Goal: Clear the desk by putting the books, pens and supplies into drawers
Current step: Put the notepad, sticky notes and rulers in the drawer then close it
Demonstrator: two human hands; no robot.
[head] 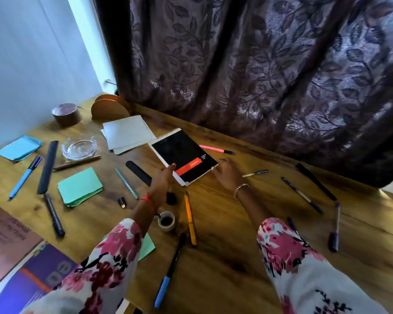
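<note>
A black spiral notebook (183, 152) with a red band lies mid-desk, its near edge raised. My left hand (162, 181) pinches its left near corner. My right hand (227, 172) touches its right near corner with fingers curled. Pens lie scattered: a pink one (216, 150) behind the notebook, a yellow one (190, 219) near my left wrist, a blue-capped one (168, 274) at the front, several dark ones to the right (302, 194). Green (79, 186) and blue (18, 148) note pads sit on the left. Two books (25, 268) lie at the front left.
The wooden desk (236, 257) runs along a dark leaf-patterned curtain (259, 75). A glass ashtray (79, 147), brown tape roll (66, 114), small tape roll (166, 220), white papers (126, 133) and a round wooden holder (109, 109) stand at the back left. No drawer is in view.
</note>
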